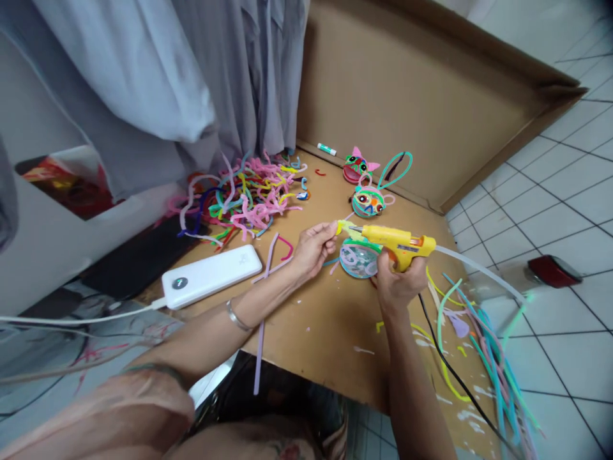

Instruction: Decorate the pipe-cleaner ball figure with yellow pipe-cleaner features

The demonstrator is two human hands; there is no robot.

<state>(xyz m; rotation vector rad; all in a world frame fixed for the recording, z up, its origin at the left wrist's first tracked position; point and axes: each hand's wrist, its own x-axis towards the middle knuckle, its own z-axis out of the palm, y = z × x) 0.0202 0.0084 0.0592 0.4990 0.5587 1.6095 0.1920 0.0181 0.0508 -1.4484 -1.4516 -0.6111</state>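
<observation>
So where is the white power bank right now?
In the head view, the white rectangular power bank lies on the brown cardboard sheet, left of the left hand, below the tangled pile of colourful pipe cleaners.

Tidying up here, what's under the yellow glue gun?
Under the glue gun lies a round pipe-cleaner disc on the cardboard. The right hand covers its right edge.

Yellow plastic glue gun (397, 241): smooth, slightly glossy body. Heap of fuzzy multicoloured pipe cleaners (244, 195): soft, matt pile. Flat brown cardboard sheet (330, 326): matt, dry, blotched with pale hardened glue. White plastic power bank (211, 276): smooth, satin sheen. Thin metal bangle (237, 317): polished. Grey hanging cloth (191, 76): matt, creased. White floor tiles (569, 185): glazed, glossy.
</observation>
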